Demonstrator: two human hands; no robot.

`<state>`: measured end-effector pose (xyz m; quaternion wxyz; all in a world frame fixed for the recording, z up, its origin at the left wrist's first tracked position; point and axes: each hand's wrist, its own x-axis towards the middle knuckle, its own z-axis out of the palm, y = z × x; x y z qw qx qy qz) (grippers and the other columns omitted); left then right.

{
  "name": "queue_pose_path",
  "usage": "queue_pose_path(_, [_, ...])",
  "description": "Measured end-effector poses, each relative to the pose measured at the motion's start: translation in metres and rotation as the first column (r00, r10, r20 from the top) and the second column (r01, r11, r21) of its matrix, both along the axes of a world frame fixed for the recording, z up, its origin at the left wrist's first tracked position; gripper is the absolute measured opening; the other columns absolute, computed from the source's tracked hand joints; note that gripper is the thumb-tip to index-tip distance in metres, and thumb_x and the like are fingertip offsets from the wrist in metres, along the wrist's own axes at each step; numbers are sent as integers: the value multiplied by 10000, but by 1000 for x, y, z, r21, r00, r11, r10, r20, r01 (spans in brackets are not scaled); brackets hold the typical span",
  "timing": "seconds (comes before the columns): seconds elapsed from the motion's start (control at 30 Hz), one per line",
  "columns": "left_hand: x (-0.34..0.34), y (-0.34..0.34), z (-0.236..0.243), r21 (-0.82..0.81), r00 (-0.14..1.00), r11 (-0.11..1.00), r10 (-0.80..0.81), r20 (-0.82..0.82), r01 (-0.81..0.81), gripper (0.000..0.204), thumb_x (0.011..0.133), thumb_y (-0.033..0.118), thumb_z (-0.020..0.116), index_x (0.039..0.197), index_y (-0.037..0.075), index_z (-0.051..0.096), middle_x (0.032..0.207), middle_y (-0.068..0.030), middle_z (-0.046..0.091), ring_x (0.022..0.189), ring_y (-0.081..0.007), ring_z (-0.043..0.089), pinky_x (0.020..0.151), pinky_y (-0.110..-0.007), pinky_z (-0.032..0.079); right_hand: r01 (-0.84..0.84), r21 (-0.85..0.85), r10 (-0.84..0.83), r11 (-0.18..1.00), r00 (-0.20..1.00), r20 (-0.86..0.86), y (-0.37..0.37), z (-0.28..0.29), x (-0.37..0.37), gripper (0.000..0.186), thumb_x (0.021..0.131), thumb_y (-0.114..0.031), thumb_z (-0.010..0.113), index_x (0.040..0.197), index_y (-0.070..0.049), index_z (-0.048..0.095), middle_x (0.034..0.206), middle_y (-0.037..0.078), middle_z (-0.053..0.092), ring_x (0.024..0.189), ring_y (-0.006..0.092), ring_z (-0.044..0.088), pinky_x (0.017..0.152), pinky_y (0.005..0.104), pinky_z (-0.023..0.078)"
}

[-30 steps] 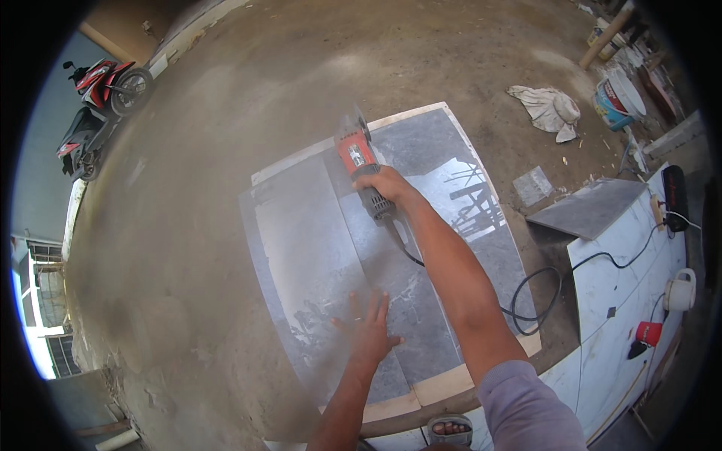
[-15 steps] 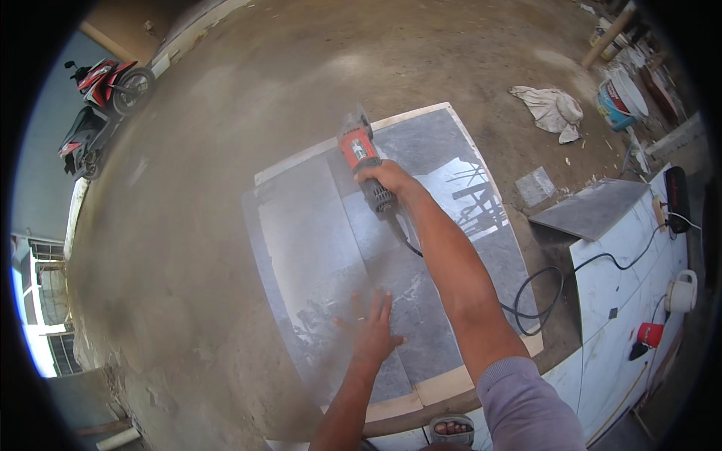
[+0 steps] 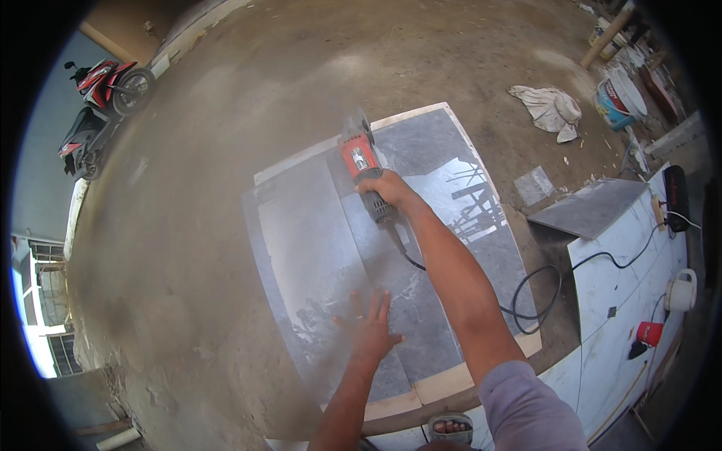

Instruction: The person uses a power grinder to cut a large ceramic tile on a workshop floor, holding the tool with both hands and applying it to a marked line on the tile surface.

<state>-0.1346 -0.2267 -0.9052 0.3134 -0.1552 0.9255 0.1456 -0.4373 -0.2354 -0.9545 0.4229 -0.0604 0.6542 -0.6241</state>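
My right hand is wrapped round the black rear body of a red and black angle grinder. The grinder's head and disc guard sit at the far edge of grey tiles, close to the seam between two of them. Dust hazes the air left of the tool. My left hand lies spread flat on the tiles nearer to me, across the same seam, holding nothing. From the grinder a black cord runs under my right forearm. Where the disc meets the tile cannot be made out.
The cord loops at right toward white tiles. A loose grey tile leans there, near a red cup and a white mug. Farther off are a cloth, a bucket and a motorbike.
My right hand and the grinder have shifted very slightly toward me, along the seam. My left hand stays in place on the tile.
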Motion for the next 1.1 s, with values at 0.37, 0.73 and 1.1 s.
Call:
queue_pose_path(0.37, [1, -1, -2, -6, 1000, 1000, -12, 5, 12, 1167, 688, 531, 861, 1605, 210, 216, 1674, -18, 117, 1521, -466, -2, 980, -911, 146, 2, -10, -3, 1000, 999, -35, 7, -3, 4, 359, 712, -226, 800, 969, -5, 682, 762, 76, 649, 592, 173, 600, 546, 340, 477])
queue_pose_path(0.73, [1, 0, -1, 12, 1000, 1000, 21, -6, -21, 1177, 678, 523, 869, 1604, 210, 214, 1678, -15, 113, 1523, -461, -14, 984, -911, 129, -1, 23, 0, 1000, 999, 34, -7, 8, -10, 348, 707, -228, 799, 942, 3, 686, 736, 71, 635, 559, 169, 584, 508, 345, 459])
queue_pose_path(1.1, [1, -1, 1, 10, 1000, 1000, 16, 2, -16, 1169, 684, 529, 864, 1603, 210, 216, 1678, -14, 112, 1523, -460, -12, 986, -910, 130, -14, 55, 12, 998, 1000, 26, -6, 7, -6, 339, 722, -218, 791, 952, 5, 680, 743, 73, 640, 573, 174, 587, 527, 349, 469])
